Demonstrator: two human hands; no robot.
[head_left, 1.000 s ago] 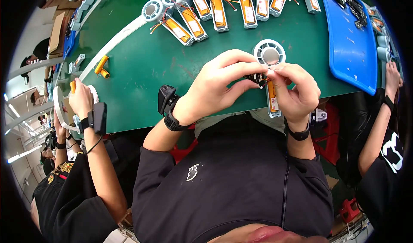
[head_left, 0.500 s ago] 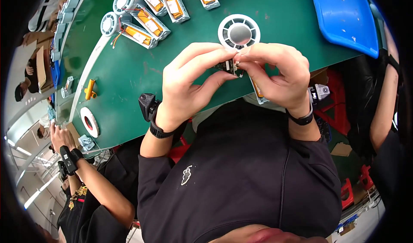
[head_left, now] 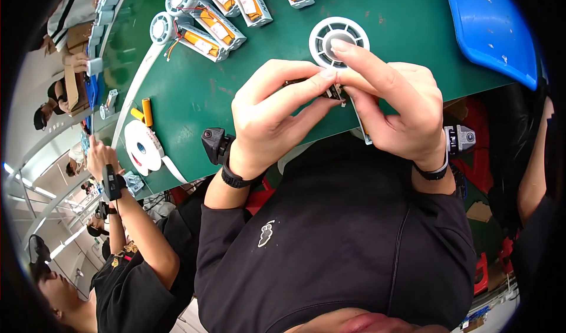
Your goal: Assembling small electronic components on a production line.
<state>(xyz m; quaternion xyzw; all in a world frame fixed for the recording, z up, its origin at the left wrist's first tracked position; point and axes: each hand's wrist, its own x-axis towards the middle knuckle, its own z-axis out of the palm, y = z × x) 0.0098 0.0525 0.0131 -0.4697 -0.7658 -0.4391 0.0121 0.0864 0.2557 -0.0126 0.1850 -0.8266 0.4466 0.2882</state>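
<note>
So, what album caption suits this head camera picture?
Left hand and right hand close together at a small circuit board, a round spoked part and orange batteries beyond on a green table.

The table [head_left: 194, 103] is extended across the upper part of the frame. At upper centre, the round head [head_left: 325, 36] of a housing is set on the table, partly covered in view by the right hand [head_left: 407, 112]. Below it, the circuit board [head_left: 335, 93] is held in the left hand [head_left: 268, 115], with the right hand placed just to its right. Battery housings [head_left: 250, 4] are arranged side by side along the upper edge, left of centre. The tray [head_left: 495, 23] is located at upper right. At left, two cells [head_left: 147, 112] are positioned just above the tape roll [head_left: 151, 149].
</note>
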